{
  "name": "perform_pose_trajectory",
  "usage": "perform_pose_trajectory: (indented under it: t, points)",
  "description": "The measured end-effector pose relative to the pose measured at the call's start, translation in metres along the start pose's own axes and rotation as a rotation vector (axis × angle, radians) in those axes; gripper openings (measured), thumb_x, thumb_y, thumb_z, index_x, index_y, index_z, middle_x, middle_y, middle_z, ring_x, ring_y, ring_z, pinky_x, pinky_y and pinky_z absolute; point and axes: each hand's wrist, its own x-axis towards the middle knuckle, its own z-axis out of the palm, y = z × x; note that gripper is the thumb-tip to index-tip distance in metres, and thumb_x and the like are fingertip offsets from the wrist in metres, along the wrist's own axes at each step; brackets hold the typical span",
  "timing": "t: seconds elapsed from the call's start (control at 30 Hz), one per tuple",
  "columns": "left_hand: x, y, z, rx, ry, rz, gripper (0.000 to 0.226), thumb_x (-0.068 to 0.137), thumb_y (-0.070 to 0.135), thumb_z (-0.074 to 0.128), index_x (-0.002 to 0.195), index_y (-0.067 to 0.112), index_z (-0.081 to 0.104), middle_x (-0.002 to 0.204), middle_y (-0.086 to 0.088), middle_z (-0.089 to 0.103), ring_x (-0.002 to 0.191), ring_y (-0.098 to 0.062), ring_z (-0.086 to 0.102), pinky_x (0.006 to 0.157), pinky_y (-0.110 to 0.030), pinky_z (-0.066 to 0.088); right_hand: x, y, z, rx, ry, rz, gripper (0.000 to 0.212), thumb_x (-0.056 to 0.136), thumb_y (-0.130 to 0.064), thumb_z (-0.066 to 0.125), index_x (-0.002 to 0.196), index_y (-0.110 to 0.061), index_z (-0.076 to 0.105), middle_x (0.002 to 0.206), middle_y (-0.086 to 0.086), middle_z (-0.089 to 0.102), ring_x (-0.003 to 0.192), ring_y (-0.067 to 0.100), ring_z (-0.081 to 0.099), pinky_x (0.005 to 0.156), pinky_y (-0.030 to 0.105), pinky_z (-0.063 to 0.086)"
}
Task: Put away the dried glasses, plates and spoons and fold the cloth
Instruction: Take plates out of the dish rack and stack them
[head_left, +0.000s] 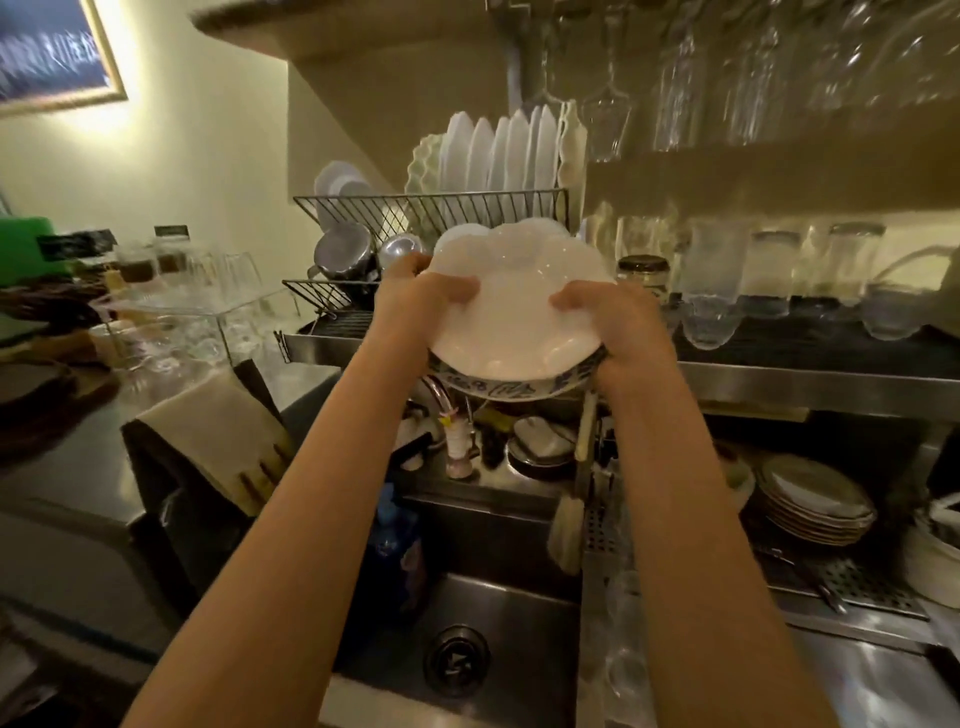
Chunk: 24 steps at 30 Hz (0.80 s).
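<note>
Two bare arms are reaching out over the steel sink (498, 613). The left hand (415, 301) and the right hand (618, 322) are each curling shut around the edges of a small stack of plates, thumbs lying on top. The stack is two plates: one wavy-edged white plate (519, 306) is sitting on one blue-patterned plate (498, 387). The hands are holding them up in the air in front of the wire dish rack (431, 208). About eight white plates (498, 150) are standing upright in the rack's top row. Two shiny metal cups (345, 252) are lying in the lower row. One folded beige cloth (218, 436) is lying on the counter to the left. One pile of gold-rimmed plates (815, 501) is sitting on the right; I cannot count them.
</note>
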Motion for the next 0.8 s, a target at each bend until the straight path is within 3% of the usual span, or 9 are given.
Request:
perform_pose_trajectory:
  t: [0.1,0.23,0.37,0.47,0.6,0.67,0.8]
  points:
    - [0.024,0.004,-0.004,-0.027,0.030,0.031,0.047,0.076,0.006,0.067,0.120,0.011,0.050,0.118,-0.013,0.055,0.102,-0.033,0.058,0.082,-0.046,0.053,0.019,-0.005,0.015,-0.010,-0.029,-0.055,0.046,0.072,0.004,0.066,0.115,-0.005,0.054,0.102,0.011,0.063,0.091,0.028,0.061,0.076,0.041,0.055]
    - [0.046,0.007,-0.005,-0.045,0.042,0.047,0.052,0.075,0.006,0.066,0.124,0.010,0.050,0.118,-0.010,0.055,0.099,-0.029,0.057,0.076,-0.039,0.053,0.040,-0.009,0.028,-0.001,-0.023,-0.090,0.052,0.069,0.007,0.069,0.117,-0.003,0.053,0.111,0.014,0.062,0.096,0.032,0.062,0.083,0.047,0.054]
    - [0.067,0.009,-0.010,-0.063,0.031,0.084,0.037,0.076,0.003,0.065,0.110,0.010,0.055,0.095,-0.002,0.058,0.076,-0.015,0.057,0.054,-0.023,0.046,0.057,-0.008,0.043,0.020,-0.029,-0.126,0.037,0.068,0.009,0.068,0.096,-0.012,0.057,0.090,0.004,0.063,0.084,0.025,0.062,0.074,0.039,0.056]
    - [0.082,0.014,-0.014,-0.090,0.016,0.109,0.034,0.074,-0.002,0.065,0.106,0.007,0.058,0.087,-0.001,0.060,0.071,-0.013,0.057,0.047,-0.018,0.048,0.067,-0.006,0.056,0.053,0.028,-0.148,0.041,0.067,0.008,0.069,0.100,-0.012,0.056,0.098,0.007,0.064,0.087,0.026,0.063,0.076,0.040,0.056]
    - [0.106,0.018,-0.021,-0.113,0.004,0.127,0.045,0.072,0.001,0.069,0.116,0.003,0.058,0.102,-0.010,0.064,0.081,-0.021,0.062,0.066,-0.029,0.055,0.080,-0.007,0.077,0.081,0.088,-0.197,0.041,0.066,0.008,0.070,0.098,-0.012,0.056,0.099,0.007,0.064,0.090,0.027,0.063,0.078,0.042,0.056]
    - [0.120,0.021,-0.026,-0.096,0.000,0.129,0.046,0.070,0.006,0.072,0.114,0.006,0.058,0.108,-0.011,0.064,0.091,-0.026,0.064,0.075,-0.037,0.056,0.086,-0.008,0.087,0.079,0.120,-0.220,0.047,0.065,0.007,0.070,0.108,-0.009,0.056,0.103,0.007,0.063,0.091,0.027,0.063,0.078,0.042,0.056]
    - [0.148,0.027,-0.036,-0.006,-0.048,0.206,0.036,0.071,0.017,0.073,0.102,0.016,0.054,0.099,-0.003,0.062,0.091,-0.024,0.062,0.080,-0.042,0.055,0.099,-0.010,0.112,0.101,0.206,-0.262,0.058,0.066,0.006,0.070,0.119,-0.009,0.052,0.110,0.007,0.062,0.095,0.027,0.062,0.083,0.044,0.055]
